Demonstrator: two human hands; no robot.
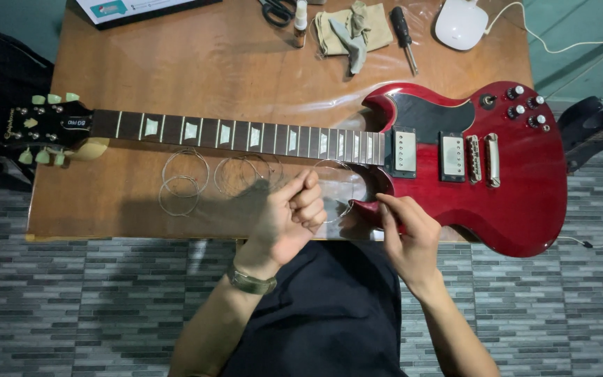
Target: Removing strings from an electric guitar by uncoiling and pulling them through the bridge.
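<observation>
A red electric guitar [518,195] lies flat across a wooden table [232,70], with its dark neck [246,134] running left to a black headstock [47,126]; no strings are on it. My left hand [291,216] is closed on a coiled guitar string [336,188] near the table's front edge. My right hand [406,234] pinches the same coil from the right, resting against the guitar's lower horn. Three more coiled strings [184,181] lie on the table to the left of my hands.
At the table's far edge lie scissors [277,10], a small bottle [301,21], a beige cloth [352,28], a black-handled screwdriver [404,35] and a white rounded device [460,24] with a cable. A second dark guitar [594,129] shows at the right.
</observation>
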